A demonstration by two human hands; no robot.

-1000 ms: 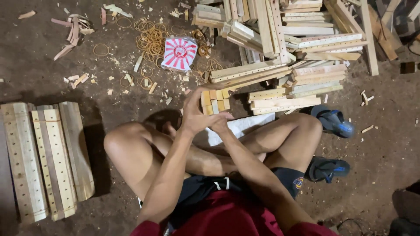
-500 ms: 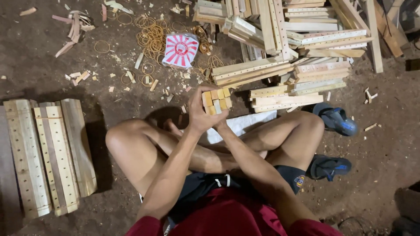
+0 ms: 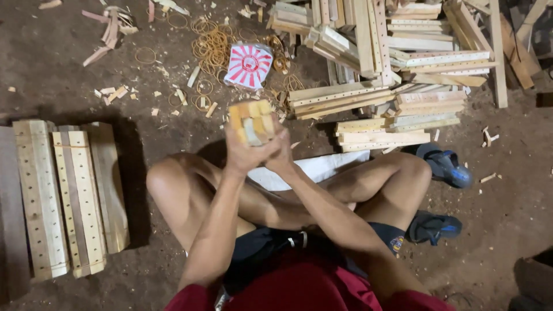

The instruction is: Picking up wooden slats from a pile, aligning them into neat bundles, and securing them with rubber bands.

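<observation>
A second ago the left hand [image 3: 245,152] was lifted with fingers spread above the short bundle of pale wooden sticks [image 3: 252,121], and the right hand [image 3: 280,155] sat lower beside it. Half a second ago both hands had closed in on the bundle. Now both hands clasp it from either side and hold it higher, end-on, nearer the red-and-white striped packet [image 3: 249,65] on the dirt floor [image 3: 69,86].

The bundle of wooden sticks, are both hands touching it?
Touching. The head view shows the left hand and right hand wrapped around the lower end of the bundle of wooden sticks.
</observation>
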